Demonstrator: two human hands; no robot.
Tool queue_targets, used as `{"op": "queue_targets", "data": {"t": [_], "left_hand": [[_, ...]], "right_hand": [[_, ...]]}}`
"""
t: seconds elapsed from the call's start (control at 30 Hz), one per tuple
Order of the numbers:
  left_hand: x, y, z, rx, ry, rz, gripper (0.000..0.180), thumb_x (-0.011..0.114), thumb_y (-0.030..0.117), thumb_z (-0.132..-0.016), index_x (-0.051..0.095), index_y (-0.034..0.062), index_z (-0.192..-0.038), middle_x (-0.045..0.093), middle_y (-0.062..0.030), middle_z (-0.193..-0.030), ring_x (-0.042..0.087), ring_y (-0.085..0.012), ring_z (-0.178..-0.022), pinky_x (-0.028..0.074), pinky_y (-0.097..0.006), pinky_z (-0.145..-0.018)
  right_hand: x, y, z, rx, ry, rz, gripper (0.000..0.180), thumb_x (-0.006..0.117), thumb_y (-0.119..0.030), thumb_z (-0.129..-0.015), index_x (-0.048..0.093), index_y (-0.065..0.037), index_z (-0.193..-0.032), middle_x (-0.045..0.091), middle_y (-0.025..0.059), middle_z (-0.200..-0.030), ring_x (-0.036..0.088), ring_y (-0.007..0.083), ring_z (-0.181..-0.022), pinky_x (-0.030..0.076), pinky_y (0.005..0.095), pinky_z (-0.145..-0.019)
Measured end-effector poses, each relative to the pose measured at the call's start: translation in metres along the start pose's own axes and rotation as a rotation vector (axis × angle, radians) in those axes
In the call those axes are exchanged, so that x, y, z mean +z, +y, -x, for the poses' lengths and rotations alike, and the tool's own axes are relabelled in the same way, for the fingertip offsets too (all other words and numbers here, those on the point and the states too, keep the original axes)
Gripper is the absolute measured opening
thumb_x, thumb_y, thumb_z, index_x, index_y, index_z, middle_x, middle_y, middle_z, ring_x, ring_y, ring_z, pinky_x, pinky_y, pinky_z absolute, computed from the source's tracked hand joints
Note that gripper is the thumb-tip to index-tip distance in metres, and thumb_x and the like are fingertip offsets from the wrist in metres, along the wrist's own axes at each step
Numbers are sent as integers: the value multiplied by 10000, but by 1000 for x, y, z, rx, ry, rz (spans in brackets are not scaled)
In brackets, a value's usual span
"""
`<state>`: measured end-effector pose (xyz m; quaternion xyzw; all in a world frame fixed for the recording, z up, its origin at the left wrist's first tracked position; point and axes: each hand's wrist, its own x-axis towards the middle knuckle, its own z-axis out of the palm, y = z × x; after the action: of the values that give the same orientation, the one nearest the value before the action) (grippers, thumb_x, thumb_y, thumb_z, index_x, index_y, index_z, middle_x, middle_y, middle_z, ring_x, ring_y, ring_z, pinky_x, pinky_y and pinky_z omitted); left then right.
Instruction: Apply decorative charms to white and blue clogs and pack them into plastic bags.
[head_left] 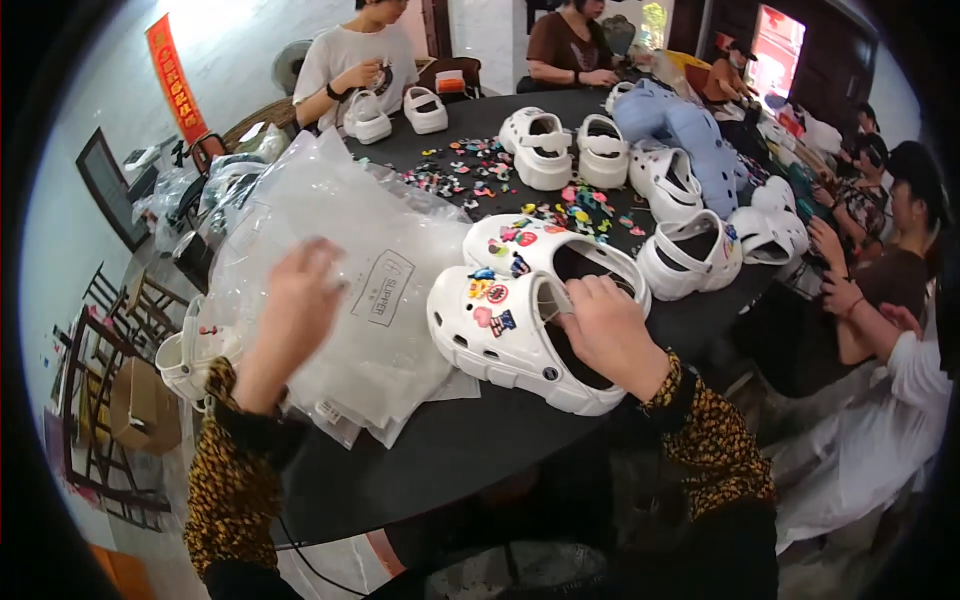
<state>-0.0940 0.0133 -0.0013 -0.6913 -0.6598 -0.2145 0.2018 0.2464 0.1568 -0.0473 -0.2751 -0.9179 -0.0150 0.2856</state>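
Observation:
My right hand is closed on the rim of a white clog with colourful charms on its upper. Right behind it, touching, stands a second white clog, also decorated with charms. Over a stack of clear plastic bags hovers my left hand, its fingers smeared by motion, so whether it holds anything is unclear. The bags lie on the dark table, just left of the two clogs.
Loose colourful charms are strewn behind the clogs. More white clogs and blue-grey cloth-like items stand further back. White clogs also sit at the left edge. Several people work around the table, one in a white shirt.

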Motion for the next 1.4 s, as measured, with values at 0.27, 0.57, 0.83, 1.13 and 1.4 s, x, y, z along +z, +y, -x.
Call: {"op": "queue_targets", "data": {"t": [0.27, 0.57, 0.83, 1.13, 1.4], "left_hand": [[30, 38, 31, -32, -603, 19, 432, 647, 228, -811, 550, 68, -1201, 475, -153, -1312, 435, -333, -1210, 337, -447, -995], [-5, 72, 28, -452, -189, 985, 226, 442, 133, -957, 541, -46, -1055, 638, -102, -844, 608, -162, -743, 469, -282, -723], [-24, 47, 38, -739, 21, 1388, 316, 415, 281, -994, 531, 8, -1102, 652, -85, -869, 642, -161, -691, 527, -297, -626], [-13, -19, 56, -720, -120, 616, 411, 449, 210, -981, 444, -24, -1319, 565, -131, -1219, 540, -170, -1099, 426, -269, -893], [-33, 40, 62, -313, 23, 327, 339, 447, 126, -957, 493, -33, -1253, 451, -204, -1351, 422, -314, -1264, 319, -385, -1044]], "right_hand": [[-6, 4, -6, 78, 17, -127, 217, 632, -124, -770, 545, -9, -932, 571, 163, -901, 562, 345, -884, 464, 425, -739], [-9, -20, -48, 81, 157, -361, 161, 580, -104, -740, 498, 6, -824, 560, 203, -854, 552, 390, -825, 441, 467, -713], [-5, -66, -61, 18, 18, -513, 198, 592, -108, -760, 545, 76, -819, 590, 264, -870, 597, 402, -829, 478, 448, -741], [-36, -94, -41, -278, -98, -1088, 111, 574, -74, -808, 605, 33, -810, 621, 181, -808, 613, 320, -769, 463, 382, -694], [-85, -68, -17, -506, 114, -1130, 68, 607, -112, -854, 633, -51, -869, 631, 75, -788, 604, 241, -732, 458, 353, -681]]}}
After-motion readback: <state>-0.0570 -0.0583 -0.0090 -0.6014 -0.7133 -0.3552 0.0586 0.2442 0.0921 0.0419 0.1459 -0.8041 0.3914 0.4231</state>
